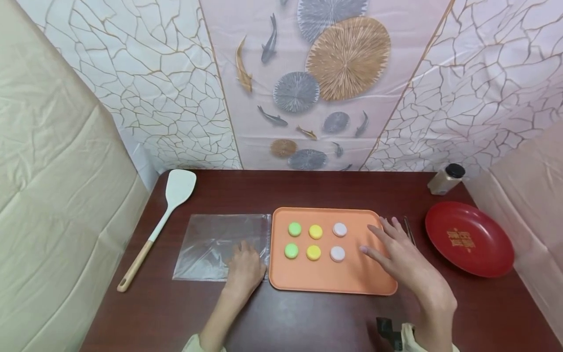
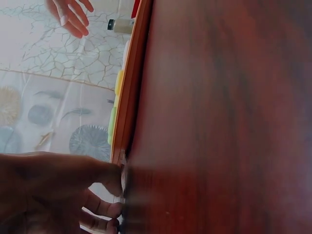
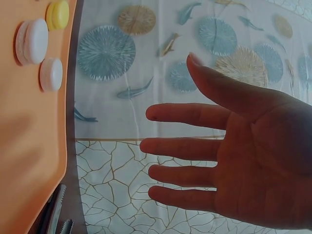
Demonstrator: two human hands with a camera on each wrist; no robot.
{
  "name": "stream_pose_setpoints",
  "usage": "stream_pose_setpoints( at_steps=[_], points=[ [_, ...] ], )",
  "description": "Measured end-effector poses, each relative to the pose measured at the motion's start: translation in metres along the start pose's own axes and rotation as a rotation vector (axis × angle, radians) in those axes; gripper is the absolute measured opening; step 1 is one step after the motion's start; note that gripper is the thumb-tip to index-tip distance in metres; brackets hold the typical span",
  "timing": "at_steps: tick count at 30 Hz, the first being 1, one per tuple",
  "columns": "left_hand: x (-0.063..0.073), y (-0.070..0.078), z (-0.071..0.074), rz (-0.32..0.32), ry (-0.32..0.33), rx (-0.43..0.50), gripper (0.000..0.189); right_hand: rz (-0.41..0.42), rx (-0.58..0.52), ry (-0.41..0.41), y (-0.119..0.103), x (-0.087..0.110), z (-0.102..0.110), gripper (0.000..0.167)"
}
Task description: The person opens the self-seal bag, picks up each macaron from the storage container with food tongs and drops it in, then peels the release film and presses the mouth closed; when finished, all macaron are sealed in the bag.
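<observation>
My left hand rests on the right part of a clear plastic bag lying flat on the table. In the left wrist view, its thumb and fingertips touch down at the tabletop. My right hand hovers above the right end of an orange tray, fingers spread and holding nothing. On the tray sit two green macarons, two yellow macarons and two pale macarons. The right wrist view shows the empty palm and straight fingers.
A white spatula with a wooden handle lies at left. Metal tongs with serrated tips lie just right of the tray, partly hidden by my right hand. Further right are a red plate and a jar with a black lid.
</observation>
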State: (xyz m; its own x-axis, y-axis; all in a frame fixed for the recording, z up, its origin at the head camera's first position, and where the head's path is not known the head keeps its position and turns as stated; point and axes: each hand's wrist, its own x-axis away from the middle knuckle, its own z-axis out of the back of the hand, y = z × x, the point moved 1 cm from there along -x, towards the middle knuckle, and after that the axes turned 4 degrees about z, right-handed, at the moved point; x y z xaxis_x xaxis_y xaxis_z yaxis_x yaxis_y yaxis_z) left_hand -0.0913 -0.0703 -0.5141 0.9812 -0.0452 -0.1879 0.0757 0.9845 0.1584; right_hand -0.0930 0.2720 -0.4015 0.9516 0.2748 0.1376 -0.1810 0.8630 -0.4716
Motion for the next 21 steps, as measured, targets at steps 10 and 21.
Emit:
stream_pose_setpoints(
  at_steps=[10, 21],
  points=[
    [0.003, -0.001, -0.002, -0.044, 0.078, -0.042, 0.025, 0.005, 0.002, 0.006, 0.003, 0.002, 0.003, 0.073],
    [-0.002, -0.061, -0.066, -0.116, 0.091, 0.475, 0.012, -0.08, 0.05, -0.024, 0.046, 0.036, 0.001, 0.072]
  ],
)
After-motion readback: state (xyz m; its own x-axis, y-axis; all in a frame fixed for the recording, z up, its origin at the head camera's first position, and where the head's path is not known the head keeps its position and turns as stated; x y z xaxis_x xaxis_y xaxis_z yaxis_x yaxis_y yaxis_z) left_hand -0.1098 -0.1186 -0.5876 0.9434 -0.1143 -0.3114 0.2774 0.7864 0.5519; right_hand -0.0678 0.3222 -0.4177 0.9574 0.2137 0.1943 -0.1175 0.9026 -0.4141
